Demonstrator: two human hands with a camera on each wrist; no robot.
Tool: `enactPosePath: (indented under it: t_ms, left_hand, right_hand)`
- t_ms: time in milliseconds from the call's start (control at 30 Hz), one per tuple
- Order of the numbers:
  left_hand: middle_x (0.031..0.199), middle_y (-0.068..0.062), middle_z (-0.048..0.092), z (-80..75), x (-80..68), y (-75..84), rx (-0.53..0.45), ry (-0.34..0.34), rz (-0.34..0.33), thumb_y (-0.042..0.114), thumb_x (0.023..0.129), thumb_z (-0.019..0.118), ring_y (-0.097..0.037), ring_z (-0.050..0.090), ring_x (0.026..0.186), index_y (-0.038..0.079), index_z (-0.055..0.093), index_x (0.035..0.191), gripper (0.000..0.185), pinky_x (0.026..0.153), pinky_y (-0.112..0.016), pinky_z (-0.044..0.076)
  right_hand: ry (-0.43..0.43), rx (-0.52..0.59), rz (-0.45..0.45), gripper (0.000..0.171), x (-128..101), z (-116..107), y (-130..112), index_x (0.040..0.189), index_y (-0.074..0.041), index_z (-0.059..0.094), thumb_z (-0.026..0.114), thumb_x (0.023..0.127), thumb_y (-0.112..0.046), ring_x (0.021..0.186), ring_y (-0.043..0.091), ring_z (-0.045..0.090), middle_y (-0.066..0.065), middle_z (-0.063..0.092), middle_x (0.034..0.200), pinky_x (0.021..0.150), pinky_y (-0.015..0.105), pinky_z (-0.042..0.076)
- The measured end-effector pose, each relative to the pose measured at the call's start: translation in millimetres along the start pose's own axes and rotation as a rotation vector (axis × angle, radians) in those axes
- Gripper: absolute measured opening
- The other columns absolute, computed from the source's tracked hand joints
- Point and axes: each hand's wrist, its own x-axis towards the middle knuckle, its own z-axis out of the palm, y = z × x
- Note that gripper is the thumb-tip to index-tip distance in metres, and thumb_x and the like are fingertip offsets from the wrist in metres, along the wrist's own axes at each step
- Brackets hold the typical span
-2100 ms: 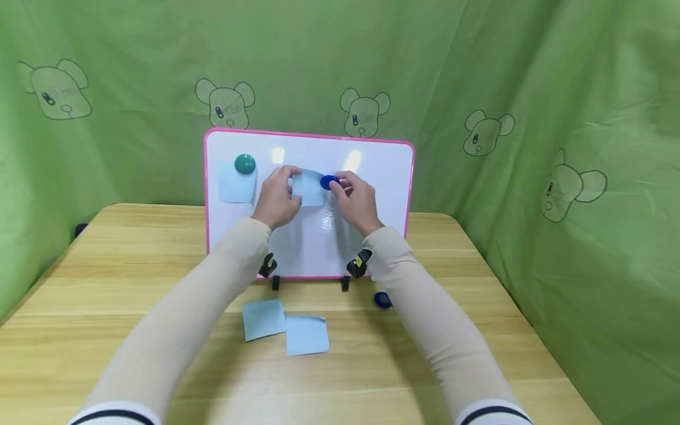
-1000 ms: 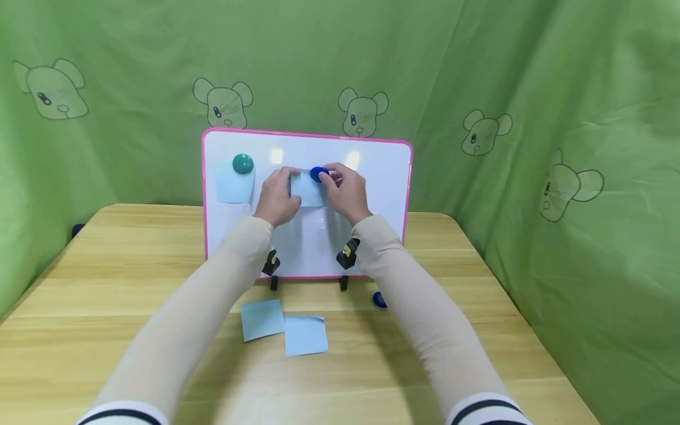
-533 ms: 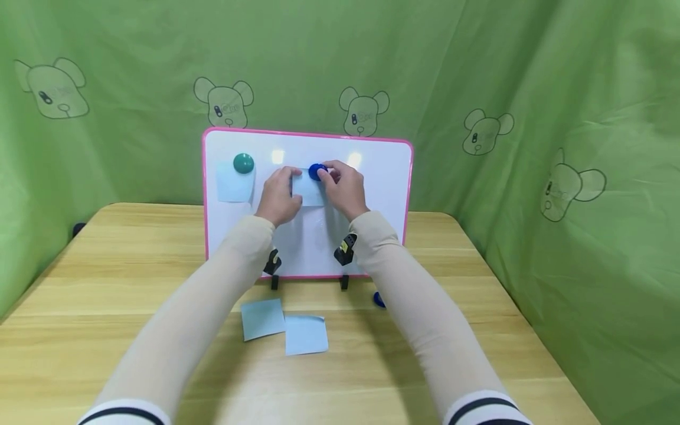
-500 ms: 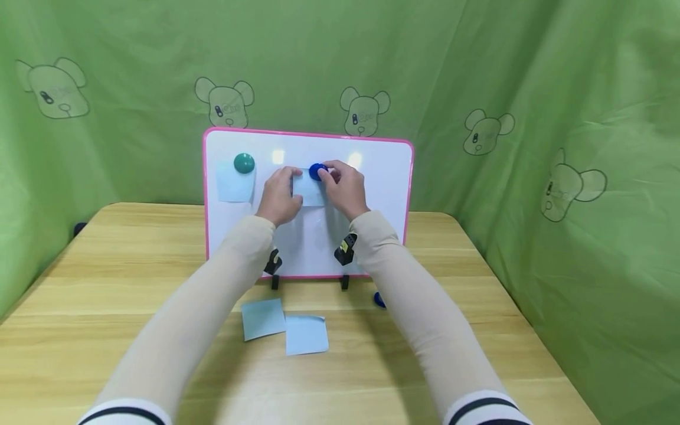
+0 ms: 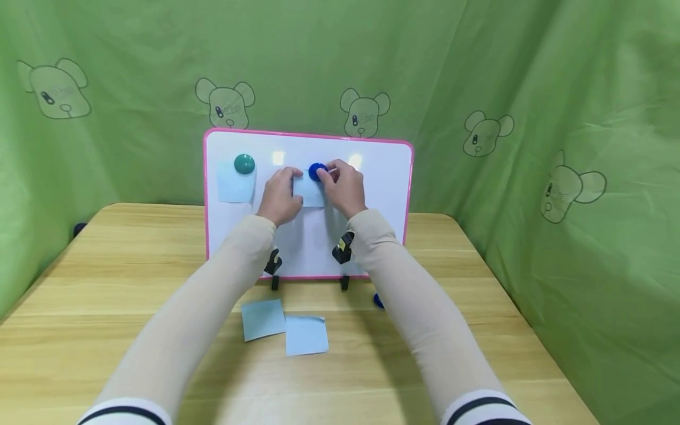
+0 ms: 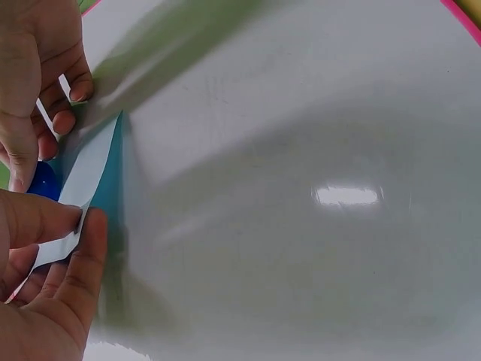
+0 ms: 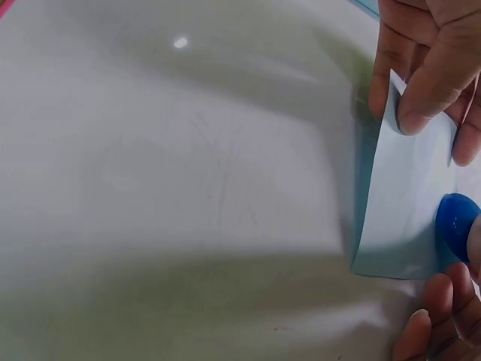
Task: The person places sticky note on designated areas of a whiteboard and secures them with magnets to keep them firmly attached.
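Having been shifted leftward and up, the blue magnet (image 5: 317,172) is being pinched by the right hand (image 5: 345,189); the light-blue note (image 5: 310,195) is being pinched by the left hand (image 5: 279,196).

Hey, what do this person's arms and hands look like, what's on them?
Beige sleeves cover both forearms, with dark-striped white cloth nearer the camera. Small black devices with yellow markings sit by the wrists. The left hand and right hand are gloveless.

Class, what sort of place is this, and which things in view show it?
Probably a screened-off indoor workspace: green cloth hangs behind and on both sides of a wooden table, where a small whiteboard stands upright.
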Motion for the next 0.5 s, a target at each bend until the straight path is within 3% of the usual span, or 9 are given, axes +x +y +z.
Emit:
enactPosePath:
  t_ms: [500]
  left_hand:
    - [0.131, -0.016, 0.051, 1.4, 1.8, -3.5, 0.003, 0.001, 0.003, -0.001, 0.087, 0.064, -0.028, 0.049, 0.121, 0.004, 0.048, 0.134, 0.050, 0.103, -0.038, 0.043]
  right_hand:
    - [0.022, -0.030, 0.036, 0.026, 1.2, 2.6, 0.1, 0.103, -0.006, 0.066, 0.062, 0.095, -0.031, 0.077, 0.019, 0.060, 0.007, 0.066, 0.086, 0.065, 0.031, 0.049]
